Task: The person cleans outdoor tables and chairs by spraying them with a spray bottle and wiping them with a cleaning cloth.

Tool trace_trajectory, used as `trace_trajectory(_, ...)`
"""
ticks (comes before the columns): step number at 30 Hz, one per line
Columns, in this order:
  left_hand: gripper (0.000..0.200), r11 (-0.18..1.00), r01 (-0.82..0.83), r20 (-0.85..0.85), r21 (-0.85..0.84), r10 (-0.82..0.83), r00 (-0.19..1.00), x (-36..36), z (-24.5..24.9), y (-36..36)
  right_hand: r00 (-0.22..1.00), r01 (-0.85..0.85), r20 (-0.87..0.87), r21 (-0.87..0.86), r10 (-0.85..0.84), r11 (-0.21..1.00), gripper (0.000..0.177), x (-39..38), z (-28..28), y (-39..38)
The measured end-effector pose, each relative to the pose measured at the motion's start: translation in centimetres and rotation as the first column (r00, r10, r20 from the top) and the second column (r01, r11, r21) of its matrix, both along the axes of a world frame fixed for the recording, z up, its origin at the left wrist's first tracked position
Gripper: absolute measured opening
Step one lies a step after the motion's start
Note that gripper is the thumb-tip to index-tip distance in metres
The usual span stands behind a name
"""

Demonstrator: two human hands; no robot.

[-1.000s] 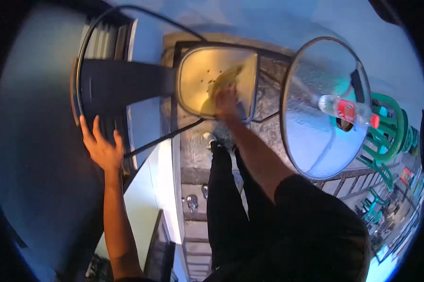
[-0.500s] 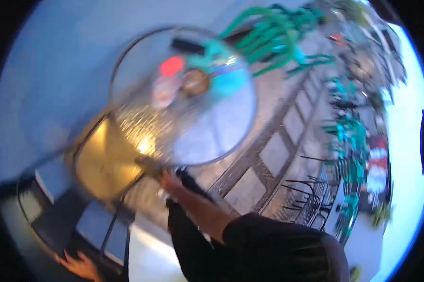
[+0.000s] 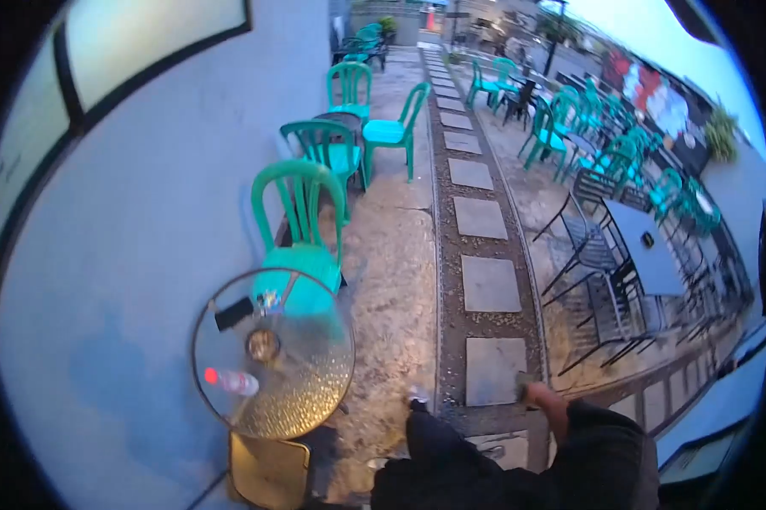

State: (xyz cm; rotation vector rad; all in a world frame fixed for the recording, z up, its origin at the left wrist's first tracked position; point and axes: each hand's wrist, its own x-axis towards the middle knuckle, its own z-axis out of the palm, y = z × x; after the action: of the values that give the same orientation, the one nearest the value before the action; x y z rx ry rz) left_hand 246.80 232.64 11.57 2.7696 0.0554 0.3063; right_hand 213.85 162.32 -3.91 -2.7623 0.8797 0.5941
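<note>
My right hand (image 3: 542,398) is at the lower right, beyond a dark sleeve, over the stepping-stone path (image 3: 495,370). Its fingers look closed round a small greyish thing (image 3: 524,388), too blurred to name. My left hand is out of view. To the left stands a round glass table (image 3: 315,340), apart from the hand. On it lie a clear bottle (image 3: 238,382) with a red cap, a round brownish dish (image 3: 263,345), a flat black object (image 3: 234,314) and a small shiny packet (image 3: 269,301).
A green plastic chair (image 3: 302,263) is behind the table, with more green chairs (image 3: 387,132) along the wall (image 3: 145,212). A tan-seated chair (image 3: 271,472) sits at the near side. Rightward are a grey table (image 3: 646,242) and black metal chairs (image 3: 599,297).
My view has swung upright and toward the path, so the glass table now sits lower left. My right hand has moved from beside the table to over the path. My left hand has left view.
</note>
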Motion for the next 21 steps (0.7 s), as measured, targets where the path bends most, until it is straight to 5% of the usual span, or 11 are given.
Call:
trace_trajectory(2, 0.062, 0.950, 0.230, -0.162, -0.209, -0.266, 0.950, 2.3, -0.7, -9.4, 0.999, -0.022, 0.042, 0.011, 0.021, 1.000, 0.017, -5.5, 0.6, 1.2)
trace_trajectory(4, 0.064, 0.841, 0.357, -0.375, -0.406, -0.510, 0.775, 4.0, -1.4, -17.8, 0.995, -0.093, 0.006, 0.260, 0.095, 0.961, 0.020, -13.2, -7.3, 2.4)
trace_trajectory(7, 0.067, 0.701, 0.369, -0.594, -0.610, -0.713, 0.372, 5.5, -2.4, -27.3, 0.923, 0.368, -0.307, 0.522, -0.233, 0.769, 0.023, -13.0, -0.1, 8.7)
trace_trajectory(11, 0.070, 0.660, 0.276, -0.694, -0.699, -0.718, -0.043, 6.9, -4.2, -36.5, 0.817, 0.577, -0.445, 0.598, -0.368, 0.557, 0.027, -13.5, 4.1, 11.7)
trace_trajectory(17, 0.075, 0.650, 0.126, -0.660, -0.749, -0.716, -0.227, 11.1, -10.6, -43.1, 0.727, 0.683, -0.437, 0.539, -0.529, 0.494, 0.035, -11.4, 6.5, 6.1)
trace_trajectory(21, 0.085, 0.795, -0.040, -0.768, -0.605, -0.596, -0.236, 13.0, -11.6, -53.0, 0.641, 0.757, -0.309, 0.403, -0.702, 0.514, 0.041, -2.7, 8.8, -4.5)
